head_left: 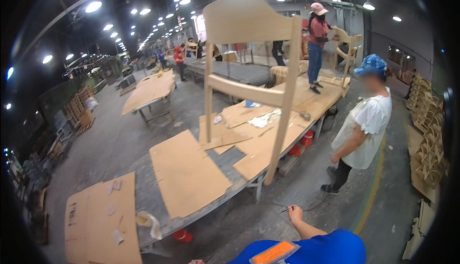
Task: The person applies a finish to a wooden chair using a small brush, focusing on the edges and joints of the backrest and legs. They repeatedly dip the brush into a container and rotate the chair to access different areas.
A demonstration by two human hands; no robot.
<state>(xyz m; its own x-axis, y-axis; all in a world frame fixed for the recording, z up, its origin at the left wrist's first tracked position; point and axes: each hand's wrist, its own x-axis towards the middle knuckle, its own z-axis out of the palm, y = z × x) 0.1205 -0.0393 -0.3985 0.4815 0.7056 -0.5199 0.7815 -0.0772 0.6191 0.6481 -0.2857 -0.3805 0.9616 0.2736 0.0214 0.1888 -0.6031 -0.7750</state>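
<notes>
My right hand (294, 213) reaches out low in front of me, beyond my blue sleeve (330, 249). Its fingers are closed on a small metal-tipped tool (283, 210), too small to name exactly. Only a sliver of my left hand (196, 262) shows at the lower edge; its fingers are mostly hidden. Ahead of me, a pale wooden chair back frame (251, 90) stands upright, with a curved top panel, two posts and a crossbar. Neither hand touches it. Its near post overlaps the table edge, and I cannot tell what supports it.
A long table (230, 187) carries cardboard sheets (189, 175). Beside it, at right, stands a person in a blue patterned cap (362, 125). Another person (316, 44) stands on the table farther back, handling a chair frame (347, 58). Curved wooden parts (429, 144) are stacked at far right.
</notes>
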